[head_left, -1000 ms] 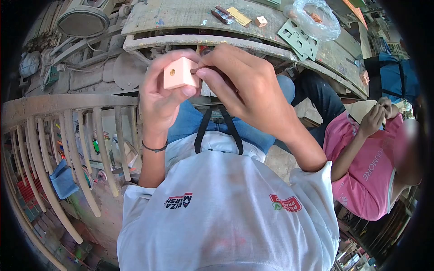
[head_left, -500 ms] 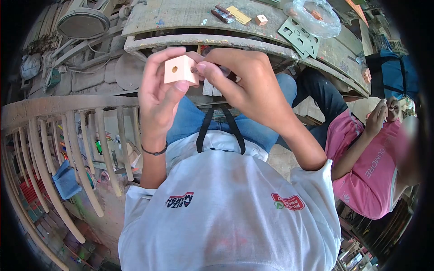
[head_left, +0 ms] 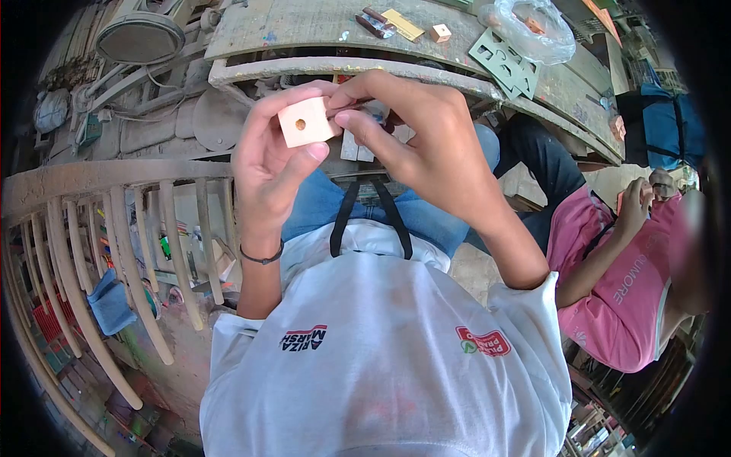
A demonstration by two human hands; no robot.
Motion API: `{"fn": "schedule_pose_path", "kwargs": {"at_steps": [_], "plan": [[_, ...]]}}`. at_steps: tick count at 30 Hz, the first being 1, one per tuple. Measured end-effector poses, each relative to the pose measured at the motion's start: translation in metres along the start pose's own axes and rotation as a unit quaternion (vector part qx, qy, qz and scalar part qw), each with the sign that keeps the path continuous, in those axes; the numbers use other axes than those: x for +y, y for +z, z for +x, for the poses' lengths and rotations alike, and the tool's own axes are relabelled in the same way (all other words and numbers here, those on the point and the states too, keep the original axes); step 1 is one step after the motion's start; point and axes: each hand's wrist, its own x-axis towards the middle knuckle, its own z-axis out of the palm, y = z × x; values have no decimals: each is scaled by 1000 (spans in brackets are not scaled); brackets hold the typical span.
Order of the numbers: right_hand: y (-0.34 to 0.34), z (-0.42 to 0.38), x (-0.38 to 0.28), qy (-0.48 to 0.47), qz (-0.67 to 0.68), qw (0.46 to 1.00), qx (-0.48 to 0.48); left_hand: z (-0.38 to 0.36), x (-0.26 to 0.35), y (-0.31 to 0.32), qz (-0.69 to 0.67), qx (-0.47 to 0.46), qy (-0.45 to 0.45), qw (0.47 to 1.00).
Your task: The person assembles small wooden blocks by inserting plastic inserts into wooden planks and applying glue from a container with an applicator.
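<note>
My left hand [head_left: 266,156] holds a pale wooden block [head_left: 306,123] between thumb and fingers, above my lap. A round hole shows in the block's near face. My right hand [head_left: 419,129] is beside the block's right side, its thumb and index finger pinched together. A small dark piece shows between those fingertips and the block, too little of it visible to name. The other fingers of my right hand are partly hidden behind it.
Ahead stands a worn workbench [head_left: 304,34] with a small block [head_left: 440,33], a green stencil plate [head_left: 504,65] and a plastic bag [head_left: 542,34]. A wooden slatted frame [head_left: 122,179] is at left. A person in pink [head_left: 609,282] sits at right.
The block has turned slightly in my left hand, so its holed face points more toward me and its right side shows less. My right hand has shifted slightly. The other person's hands have moved a little.
</note>
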Motion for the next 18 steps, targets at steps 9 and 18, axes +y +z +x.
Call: {"fn": "schedule_pose_path", "kwargs": {"at_steps": [9,18], "plan": [[-4,-4,-7,29,-53,998,-36,1,-8,-3,10,-42,40,998],[3,-6,-2,-17,-35,999,-11,-5,-3,0,-30,1,-21,999]]}}
